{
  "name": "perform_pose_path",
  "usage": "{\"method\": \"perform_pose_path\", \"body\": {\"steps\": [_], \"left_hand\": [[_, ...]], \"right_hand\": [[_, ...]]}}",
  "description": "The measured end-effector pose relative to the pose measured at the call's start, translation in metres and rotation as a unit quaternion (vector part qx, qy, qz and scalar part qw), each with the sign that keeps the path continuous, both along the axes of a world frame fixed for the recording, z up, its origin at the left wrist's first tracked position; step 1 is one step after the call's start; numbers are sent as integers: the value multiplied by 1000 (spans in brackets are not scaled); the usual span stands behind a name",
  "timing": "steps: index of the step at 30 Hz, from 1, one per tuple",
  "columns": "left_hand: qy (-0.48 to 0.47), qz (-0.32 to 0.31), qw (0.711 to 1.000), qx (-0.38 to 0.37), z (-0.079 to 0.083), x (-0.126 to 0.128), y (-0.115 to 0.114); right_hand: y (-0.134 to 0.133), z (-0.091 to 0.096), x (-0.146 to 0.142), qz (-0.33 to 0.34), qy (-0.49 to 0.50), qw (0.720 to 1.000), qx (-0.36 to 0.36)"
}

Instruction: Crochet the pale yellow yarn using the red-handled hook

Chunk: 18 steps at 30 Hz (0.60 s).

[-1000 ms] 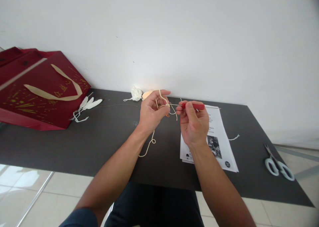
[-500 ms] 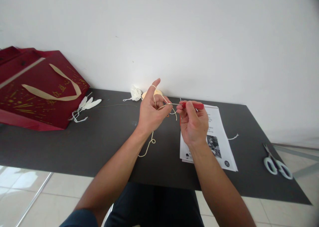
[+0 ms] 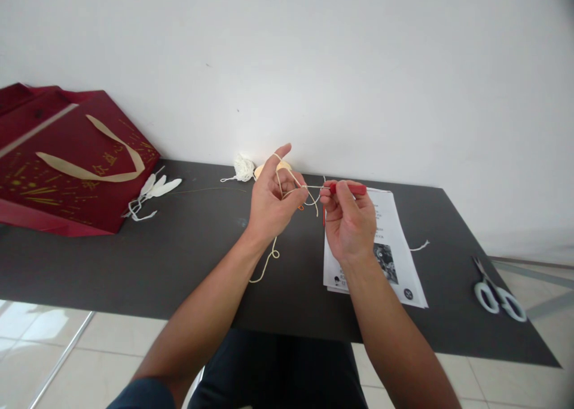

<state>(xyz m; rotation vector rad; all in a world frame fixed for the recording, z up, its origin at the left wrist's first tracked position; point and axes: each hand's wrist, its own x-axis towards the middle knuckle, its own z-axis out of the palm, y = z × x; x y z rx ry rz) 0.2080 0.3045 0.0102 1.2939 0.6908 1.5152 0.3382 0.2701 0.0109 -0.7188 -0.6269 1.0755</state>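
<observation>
Cream yarn (image 3: 264, 269) runs up from the table to my left hand (image 3: 275, 203), which is closed on it. One strand loops over the raised index finger, while thumb and other fingers pinch the yarn near the fingertips. My right hand (image 3: 350, 220) grips the red handle of a crochet hook (image 3: 356, 189), held level and pointing left. The hook's thin shaft reaches toward the yarn at my left thumb; its tip is too small to make out. A loose yarn end hangs between the two hands.
Printed sheets (image 3: 401, 277) lie under my right hand. White-handled scissors (image 3: 497, 295) rest near the table's right end. A white yarn ball (image 3: 244, 168) sits by the wall, behind my left hand. White feathers (image 3: 159, 186) lie beside a dark red paper bag (image 3: 81, 170) at left.
The crochet hook has shifted very slightly right, a little farther from my left fingertips. My left hand keeps its pinch, and the yarn still loops over its index finger.
</observation>
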Motion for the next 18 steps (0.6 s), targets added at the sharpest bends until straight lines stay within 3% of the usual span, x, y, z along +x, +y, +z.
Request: {"method": "perform_pose_path", "body": {"steps": [7,18], "left_hand": [[-21,-9,1000,0,1,2,-2],[-75,-103,989,-70,4,-4,-1]], "right_hand": [[-1,-1,-1,10,-4,1000,4],[2,-7,7,47,-22,996,76]]}}
